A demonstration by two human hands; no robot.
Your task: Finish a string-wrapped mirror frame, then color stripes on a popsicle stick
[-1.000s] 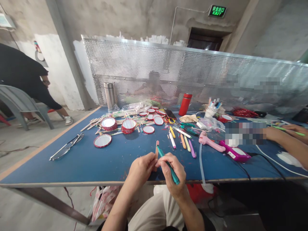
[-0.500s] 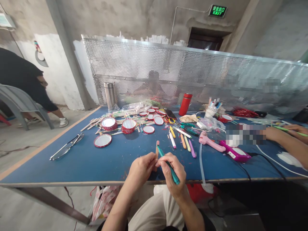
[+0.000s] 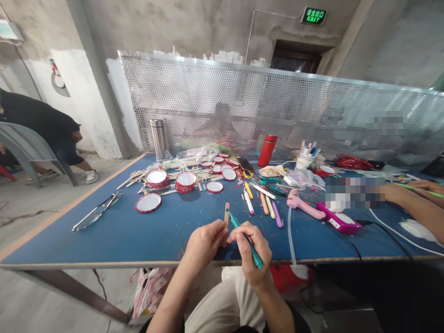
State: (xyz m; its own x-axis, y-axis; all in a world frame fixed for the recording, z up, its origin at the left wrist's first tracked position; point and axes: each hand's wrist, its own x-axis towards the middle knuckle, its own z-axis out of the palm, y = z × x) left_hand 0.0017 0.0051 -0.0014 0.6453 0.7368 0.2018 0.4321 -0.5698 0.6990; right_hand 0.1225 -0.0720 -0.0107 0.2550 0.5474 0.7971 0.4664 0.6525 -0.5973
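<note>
My left hand [image 3: 206,243] pinches an upright wooden craft stick [image 3: 226,221] with a pinkish tip. My right hand [image 3: 251,247] grips a teal marker [image 3: 248,240] slanted across the fingers. The marker's tip sits just right of the stick, with a narrow gap between them. Both hands are over the near edge of a blue table [image 3: 104,240]. Several coloured markers [image 3: 265,206] lie ahead of my right hand. A pink glue gun [image 3: 301,206] lies further right.
Red-rimmed round mirrors [image 3: 148,203] and scattered craft sticks lie to the left, with long metal scissors [image 3: 97,212] beyond. Steel and red flasks stand before a perforated metal screen [image 3: 208,92]. A co-worker's hand [image 3: 425,187] holds a green pen at right. A person in black [image 3: 41,125] stands behind a grey chair.
My right hand and the marker have shifted slightly right, away from the stick. The person in black has moved right and leans lower behind the chair.
</note>
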